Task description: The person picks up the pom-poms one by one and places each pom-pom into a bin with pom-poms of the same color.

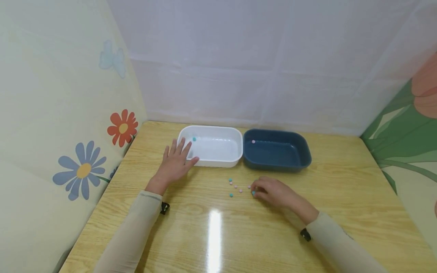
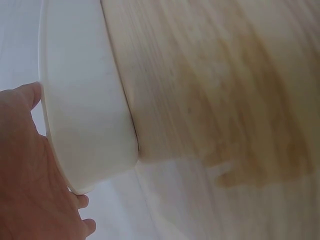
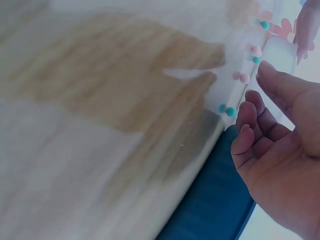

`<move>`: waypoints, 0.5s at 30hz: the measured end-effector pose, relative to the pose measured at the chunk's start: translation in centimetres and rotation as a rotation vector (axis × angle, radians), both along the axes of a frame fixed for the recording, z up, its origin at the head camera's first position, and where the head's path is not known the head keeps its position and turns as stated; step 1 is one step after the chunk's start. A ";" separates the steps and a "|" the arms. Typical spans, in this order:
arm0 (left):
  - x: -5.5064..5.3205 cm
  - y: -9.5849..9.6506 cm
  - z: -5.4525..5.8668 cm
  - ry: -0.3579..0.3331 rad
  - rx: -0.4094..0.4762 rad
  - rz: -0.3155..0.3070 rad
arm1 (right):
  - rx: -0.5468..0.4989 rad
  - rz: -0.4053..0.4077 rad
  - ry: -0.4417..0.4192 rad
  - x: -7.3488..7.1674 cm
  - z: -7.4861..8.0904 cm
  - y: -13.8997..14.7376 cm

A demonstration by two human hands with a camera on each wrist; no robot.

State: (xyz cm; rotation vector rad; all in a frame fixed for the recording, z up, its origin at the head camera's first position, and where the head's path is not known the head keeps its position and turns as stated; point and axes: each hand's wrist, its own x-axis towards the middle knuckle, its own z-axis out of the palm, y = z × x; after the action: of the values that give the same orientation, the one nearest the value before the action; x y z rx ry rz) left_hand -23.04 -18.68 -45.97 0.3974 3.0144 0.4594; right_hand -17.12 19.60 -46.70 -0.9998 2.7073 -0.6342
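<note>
My left hand rests on the left rim of the white tub, fingers spread; the left wrist view shows its thumb against that rim. Over the table, my right hand reaches toward a few small beads with its fingers bent. Its thumb and fingertips are apart in the right wrist view, and a teal bead lies just beyond them. Several pink beads and teal beads lie scattered to the left of that hand. One teal bead is inside the white tub.
Right beside the white tub stands a dark blue tub with one pink bead in it. Both are at the back of the wooden table, before a white cloth. A flowered sheet hangs at the left.
</note>
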 end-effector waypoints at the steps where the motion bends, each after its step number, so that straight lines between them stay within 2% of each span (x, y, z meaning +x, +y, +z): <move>1: 0.0 0.0 0.0 0.000 0.001 -0.001 | -0.003 0.002 0.003 -0.1 0.1 0.0; 15: 0.1 0.1 0.2 -0.007 -0.006 -0.002 | -0.025 0.003 0.022 -1.2 1.8 -1.8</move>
State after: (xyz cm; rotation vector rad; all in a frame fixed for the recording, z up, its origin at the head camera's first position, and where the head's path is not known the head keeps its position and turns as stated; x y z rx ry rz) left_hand -22.91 -18.60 -45.74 0.3978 3.0073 0.4500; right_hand -18.33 17.81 -44.91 -1.0226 2.7231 -0.6612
